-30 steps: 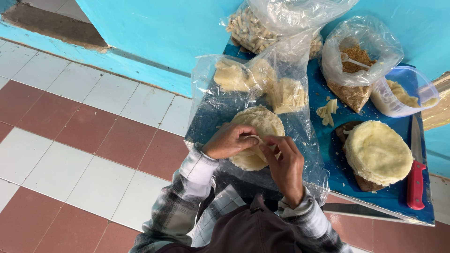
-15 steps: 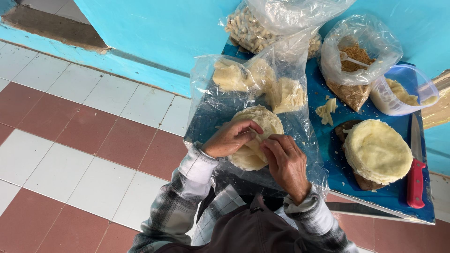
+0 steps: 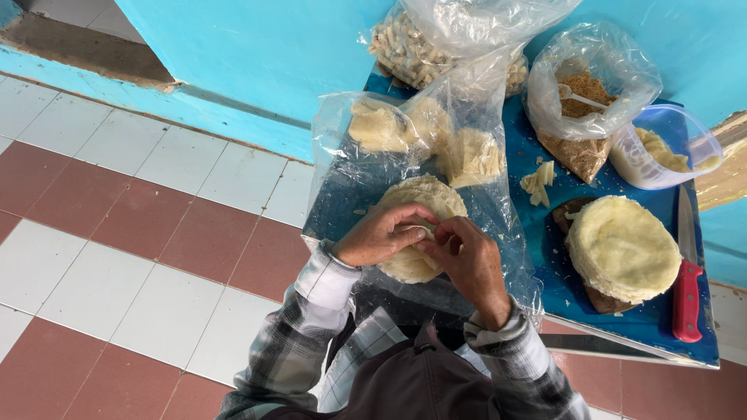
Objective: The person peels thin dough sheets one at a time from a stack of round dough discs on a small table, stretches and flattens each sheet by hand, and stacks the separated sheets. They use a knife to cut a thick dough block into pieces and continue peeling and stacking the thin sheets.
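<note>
Stack of pale flat rounds (image 3: 420, 225), lying on clear plastic at the near left part of the blue table (image 3: 622, 323), under both hands. Largest in view: floor of red and white tiles (image 3: 140, 233) to the left, turquoise wall (image 3: 264, 54) behind. Blue table top bearing everything else, its near edge toward the person.

Big clear plastic bag (image 3: 366, 167) spread across the left of the table, holding folded pale sheets (image 3: 381, 128) toward the far end. Behind it, a bag of small beige pieces (image 3: 412, 50) against the wall. To the right, a knotted bag of brown crumbs (image 3: 583, 101) with a white spoon inside. Just right of that, a clear plastic tub (image 3: 661, 148) with pale contents.

Thick pale round wheel (image 3: 622, 249) on a dark base, near the right side of the table, well apart from the hands. Red-handled knife (image 3: 685, 280) lying just right of the wheel, blade pointing away.

Left hand (image 3: 381, 233) resting on the stack, fingers curled, thumb and fingertips pinched together on the top round's edge. Right hand (image 3: 467, 260) touching the left at the fingertips, pinching the same edge, fingers closed on it. Plaid sleeves (image 3: 311, 311) on both arms.

Loose pale scraps (image 3: 538, 183) between the bags and the wheel.
</note>
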